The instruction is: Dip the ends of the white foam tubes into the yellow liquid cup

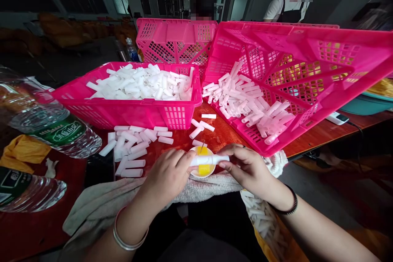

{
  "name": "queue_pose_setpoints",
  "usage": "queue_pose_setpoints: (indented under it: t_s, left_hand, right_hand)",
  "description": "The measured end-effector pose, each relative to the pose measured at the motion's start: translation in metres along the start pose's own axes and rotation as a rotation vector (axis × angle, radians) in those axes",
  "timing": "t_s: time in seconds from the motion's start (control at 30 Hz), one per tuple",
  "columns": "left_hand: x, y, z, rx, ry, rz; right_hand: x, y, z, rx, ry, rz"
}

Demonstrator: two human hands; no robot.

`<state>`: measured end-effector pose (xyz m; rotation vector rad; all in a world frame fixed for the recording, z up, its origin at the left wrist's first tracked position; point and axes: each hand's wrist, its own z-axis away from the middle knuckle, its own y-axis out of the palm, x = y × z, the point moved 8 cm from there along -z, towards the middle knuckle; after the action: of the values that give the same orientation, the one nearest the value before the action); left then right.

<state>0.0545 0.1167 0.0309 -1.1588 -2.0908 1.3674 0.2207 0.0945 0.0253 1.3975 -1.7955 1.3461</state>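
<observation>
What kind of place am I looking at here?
Likely a workshop for handwork: a pink crate is heaped with white tubes, more lie loose on the red table, and another person is in the background.

Between the left hand and right hand, 12 o'clock gives a narrow lane over the red table, partly littered by white tubes. A pink basket walls off 11 o'clock, passable over its rim; a tilted basket blocks 1 to 2, mouth toward the hands. A tube pile crowds 9 to 10, with bottles beyond. A bowl sits directly beneath the grasp.
</observation>
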Motion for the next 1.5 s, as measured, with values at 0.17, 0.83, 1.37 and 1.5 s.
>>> queue_pose_setpoints:
  t_s: [0.17,0.83,1.37,1.5]
  left_hand:
    - [-0.008,-0.004,0.002,-0.018,0.004,0.079]
    - [0.021,0.006,0.022,0.06,-0.263,0.178]
    - [0.044,0.078,0.02,0.155,-0.444,0.443]
    - [0.044,0.078,0.021,0.152,-0.448,0.46]
  right_hand:
    - [0.017,0.0,-0.003,0.06,-0.056,0.013]
    - [-0.031,-0.002,-0.017,0.061,0.206,-0.074]
    - [-0.067,0.028,-0.007,0.17,-0.077,0.117]
    - [-0.092,0.028,-0.006,0.16,0.229,-0.075]
